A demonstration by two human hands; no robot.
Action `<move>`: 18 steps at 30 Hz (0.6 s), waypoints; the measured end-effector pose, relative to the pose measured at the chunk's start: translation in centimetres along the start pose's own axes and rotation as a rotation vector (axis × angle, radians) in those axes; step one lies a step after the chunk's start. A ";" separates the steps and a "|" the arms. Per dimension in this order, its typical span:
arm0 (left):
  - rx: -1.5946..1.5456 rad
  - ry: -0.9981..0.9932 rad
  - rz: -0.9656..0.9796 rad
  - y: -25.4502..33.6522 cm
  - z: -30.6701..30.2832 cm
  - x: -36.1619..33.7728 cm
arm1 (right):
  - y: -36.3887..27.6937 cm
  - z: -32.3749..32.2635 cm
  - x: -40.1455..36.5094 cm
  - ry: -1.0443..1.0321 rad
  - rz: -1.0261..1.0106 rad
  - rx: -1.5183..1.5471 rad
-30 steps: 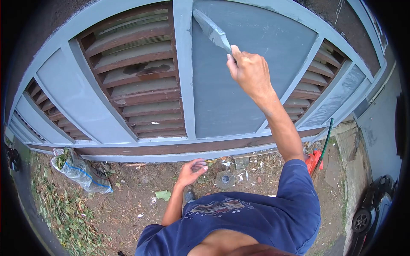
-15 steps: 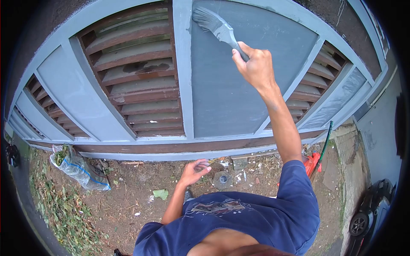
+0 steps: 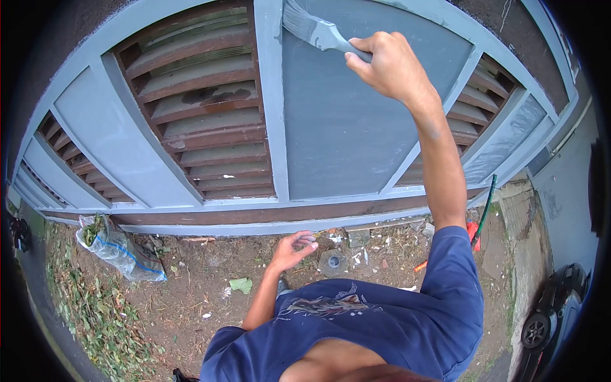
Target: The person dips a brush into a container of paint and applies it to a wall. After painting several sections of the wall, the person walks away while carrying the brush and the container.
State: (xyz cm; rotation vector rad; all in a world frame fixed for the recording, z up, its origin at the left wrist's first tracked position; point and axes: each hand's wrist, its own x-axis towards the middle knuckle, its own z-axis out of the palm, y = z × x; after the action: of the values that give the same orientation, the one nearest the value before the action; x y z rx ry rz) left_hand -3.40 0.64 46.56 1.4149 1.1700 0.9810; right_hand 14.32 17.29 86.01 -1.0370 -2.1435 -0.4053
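Observation:
My right hand [image 3: 396,67] is closed around the handle of a paintbrush [image 3: 324,35]. The brush is coated in grey-blue paint, and its bristles touch the upper left corner of a dark grey wall panel [image 3: 356,121], beside the light grey-blue upright of the frame [image 3: 272,102]. My left hand [image 3: 294,251] hangs low in front of my body, above the ground, with its fingers loosely curled but apart and nothing seen in them.
Brown louvred slats [image 3: 210,114] flank the panel. On the ground stand a clear plastic sack of leaves [image 3: 124,251] and a round grey container [image 3: 332,262]. A green pole [image 3: 485,213] leans by an orange-red object [image 3: 472,234] at right. A dark car [image 3: 552,321] is farther right.
My right hand has moved up and slightly right, and the brush has tilted flatter, its bristles shifting up and left against the frame upright. My left hand stays almost where it was.

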 end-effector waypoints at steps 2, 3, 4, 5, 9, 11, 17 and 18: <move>0.004 0.003 -0.014 0.3 -0.2 -0.2 | 0.0 0.0 0.0 0.004 -0.016 0.016; 0.004 0.006 -0.033 0.3 -0.2 -0.3 | 0.1 -0.3 -0.1 0.052 -0.029 -0.014; 0.001 0.012 -0.029 0.1 -0.2 -0.3 | 0.1 -0.5 -0.1 0.099 -0.042 -0.042; 0.003 0.017 -0.034 -0.1 -0.2 -0.3 | 0.0 -0.7 0.2 0.101 -0.049 -0.042; 0.025 0.007 -0.021 0.3 -0.3 -0.5 | -0.4 -1.8 1.0 0.234 -0.146 -0.104; 0.013 0.018 -0.005 -0.1 -0.3 -0.6 | -0.5 -1.7 1.0 0.225 -0.181 -0.108; -0.001 0.055 0.019 -0.1 -0.5 -1.1 | -0.7 -1.0 1.1 0.076 -0.137 -0.160; -0.003 0.055 0.012 -0.1 -0.6 -1.2 | -0.5 -1.1 1.0 0.144 -0.135 -0.168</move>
State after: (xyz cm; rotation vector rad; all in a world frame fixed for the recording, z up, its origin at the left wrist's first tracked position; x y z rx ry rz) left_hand -4.20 -0.47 46.56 1.4019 1.2015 1.0350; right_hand 14.04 16.98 87.53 -0.9258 -2.0829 -0.7138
